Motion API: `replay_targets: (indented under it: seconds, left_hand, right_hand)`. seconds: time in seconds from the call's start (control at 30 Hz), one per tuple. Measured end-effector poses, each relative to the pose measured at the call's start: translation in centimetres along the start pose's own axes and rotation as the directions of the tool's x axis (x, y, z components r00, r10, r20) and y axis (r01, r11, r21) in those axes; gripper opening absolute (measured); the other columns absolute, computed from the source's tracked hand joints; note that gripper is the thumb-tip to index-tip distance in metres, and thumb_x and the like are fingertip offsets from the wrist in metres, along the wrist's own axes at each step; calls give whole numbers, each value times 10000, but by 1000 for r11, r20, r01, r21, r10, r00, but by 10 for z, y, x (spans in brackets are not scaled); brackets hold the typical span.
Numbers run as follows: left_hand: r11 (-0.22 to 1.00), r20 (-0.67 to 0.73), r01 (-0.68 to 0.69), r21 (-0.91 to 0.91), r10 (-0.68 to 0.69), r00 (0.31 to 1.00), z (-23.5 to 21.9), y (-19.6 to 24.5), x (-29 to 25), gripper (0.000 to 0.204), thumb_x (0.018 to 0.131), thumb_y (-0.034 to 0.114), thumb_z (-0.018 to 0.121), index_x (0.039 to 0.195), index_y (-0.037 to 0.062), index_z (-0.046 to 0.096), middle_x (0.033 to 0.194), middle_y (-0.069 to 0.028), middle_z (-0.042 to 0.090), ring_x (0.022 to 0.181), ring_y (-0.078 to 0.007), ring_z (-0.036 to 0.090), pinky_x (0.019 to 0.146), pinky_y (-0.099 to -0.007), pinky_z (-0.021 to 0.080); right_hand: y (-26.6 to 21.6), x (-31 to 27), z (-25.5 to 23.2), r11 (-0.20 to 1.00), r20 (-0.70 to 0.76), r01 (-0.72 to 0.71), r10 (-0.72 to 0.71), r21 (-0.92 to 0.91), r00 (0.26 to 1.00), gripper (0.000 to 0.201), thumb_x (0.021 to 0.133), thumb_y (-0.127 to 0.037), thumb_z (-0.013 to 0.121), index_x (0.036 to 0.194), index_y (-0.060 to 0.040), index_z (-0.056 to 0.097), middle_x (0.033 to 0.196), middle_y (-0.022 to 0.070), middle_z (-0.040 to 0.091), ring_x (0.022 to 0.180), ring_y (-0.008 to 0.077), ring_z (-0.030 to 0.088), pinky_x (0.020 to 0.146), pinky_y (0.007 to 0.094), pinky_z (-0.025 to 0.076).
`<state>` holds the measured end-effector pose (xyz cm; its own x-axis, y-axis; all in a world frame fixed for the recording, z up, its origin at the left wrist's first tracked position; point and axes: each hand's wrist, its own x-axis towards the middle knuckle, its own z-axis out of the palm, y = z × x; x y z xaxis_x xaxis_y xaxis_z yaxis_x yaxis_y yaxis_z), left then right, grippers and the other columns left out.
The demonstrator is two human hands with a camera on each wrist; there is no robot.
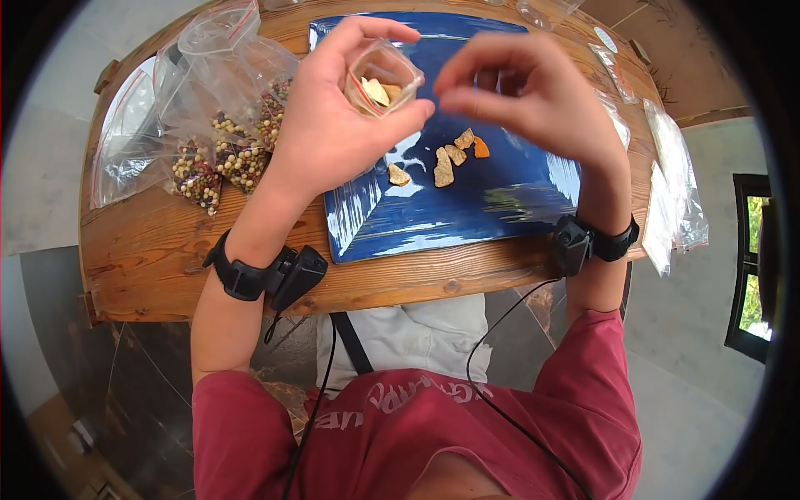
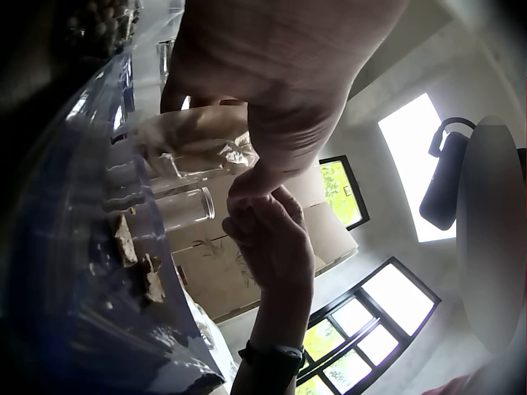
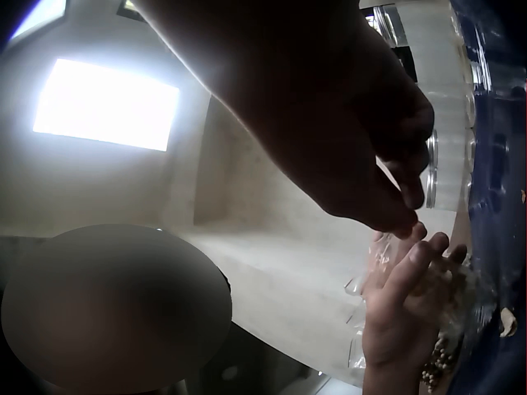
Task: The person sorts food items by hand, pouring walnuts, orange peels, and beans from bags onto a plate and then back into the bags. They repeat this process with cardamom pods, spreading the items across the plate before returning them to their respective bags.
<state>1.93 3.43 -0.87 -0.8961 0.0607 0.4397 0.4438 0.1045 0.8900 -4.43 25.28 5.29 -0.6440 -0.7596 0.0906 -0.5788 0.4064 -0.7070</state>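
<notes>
My left hand (image 1: 333,125) grips a small clear zip bag (image 1: 363,98) with a red seal line, its mouth spread and facing up. Pale and tan flat pieces (image 1: 377,90) lie inside it. Close to the right of the bag mouth is my right hand (image 1: 533,96), blurred, fingers loosely bent and thumb near the index fingertip. Nothing shows between them. Below both hands, a glossy blue rectangular plate (image 1: 417,225) carries several rough tan pieces (image 1: 443,167) and an orange piece (image 1: 481,147). In the right wrist view, the right fingertips overlap the left hand (image 3: 399,321).
Clear bags of mixed coloured beads or peppercorns (image 1: 242,158) lie on the wooden table (image 1: 150,275) at the left. Flat clear bags (image 1: 667,175) hang past the right edge. A clear plastic container (image 2: 185,210) stands beyond the plate.
</notes>
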Motion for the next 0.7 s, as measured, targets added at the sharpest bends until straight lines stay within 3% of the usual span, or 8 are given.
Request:
replay_targets:
  seconds: [0.03, 0.1, 0.23, 0.27, 0.33, 0.5, 0.57, 0.7]
  left_hand:
    - [999, -26, -5, -41, 3, 1000, 0, -2, 0, 494, 776, 18, 806, 1223, 60, 602, 935, -15, 688, 929, -103, 680, 845, -273, 548]
    - [995, -15, 78, -61, -79, 997, -3, 5, 3, 513, 802, -17, 786, 1252, 34, 545, 926, -22, 666, 884, -82, 638, 801, -246, 522]
    - [992, 4, 113, -48, -113, 994, -2, 6, 2, 502, 821, -37, 761, 1258, 22, 521, 919, -25, 654, 865, -75, 616, 781, -235, 507]
    - [998, -6, 60, -24, -61, 998, -2, 3, 1, 501, 806, -15, 778, 1248, 36, 549, 924, -21, 665, 881, -84, 637, 799, -248, 521]
    - [999, -19, -46, 23, 47, 999, -1, -6, 0, 498, 775, 30, 812, 1227, 66, 605, 933, -14, 688, 913, -102, 678, 834, -274, 549]
    - [992, 41, 28, 124, -34, 999, -4, -1, -1, 516, 796, 23, 820, 1259, 79, 600, 946, -7, 686, 913, -96, 661, 835, -272, 542]
    - [990, 68, 30, 141, -40, 997, -4, -1, -1, 517, 793, 27, 823, 1256, 80, 598, 945, -7, 687, 907, -93, 657, 827, -270, 540]
    - [988, 76, -4, 157, -8, 997, 3, -1, -4, 505, 763, 57, 829, 1212, 75, 598, 914, -11, 697, 874, -88, 657, 791, -265, 535]
  right_hand:
    - [2, -1, 2, 988, 94, 106, -96, -112, 991, 205, 826, -161, 847, 974, -52, 758, 892, -7, 734, 734, 78, 636, 654, 251, 513]
    - [-5, -4, 14, 981, 140, -23, 50, -192, 989, 229, 778, -169, 845, 949, -31, 780, 829, 109, 752, 756, 224, 724, 701, 339, 559]
    - [7, -1, 36, 932, 176, -40, 110, -361, 978, 252, 729, -146, 888, 897, -30, 740, 867, 95, 750, 767, 229, 704, 672, 354, 549]
    - [3, -1, 36, 935, 184, -41, 112, -352, 976, 265, 711, -162, 892, 888, -29, 747, 847, 129, 745, 811, 294, 732, 729, 379, 569]
    - [4, 0, 32, 974, 239, -41, 96, -224, 966, 250, 720, -133, 884, 908, -32, 753, 846, 118, 745, 788, 263, 728, 718, 363, 565]
    - [-8, -1, -4, 996, 159, 17, -31, 91, 987, 211, 767, -107, 843, 945, -19, 771, 766, 78, 730, 707, 139, 692, 671, 301, 552]
    - [-2, -4, -5, 966, -80, 108, -91, 233, 993, 179, 827, -120, 852, 951, -56, 741, 867, -26, 710, 744, 41, 630, 653, 202, 476]
    - [-11, 8, 12, 954, -282, 290, -259, 72, 924, 223, 847, -92, 859, 1040, -31, 768, 800, -44, 663, 658, 4, 524, 568, 173, 375]
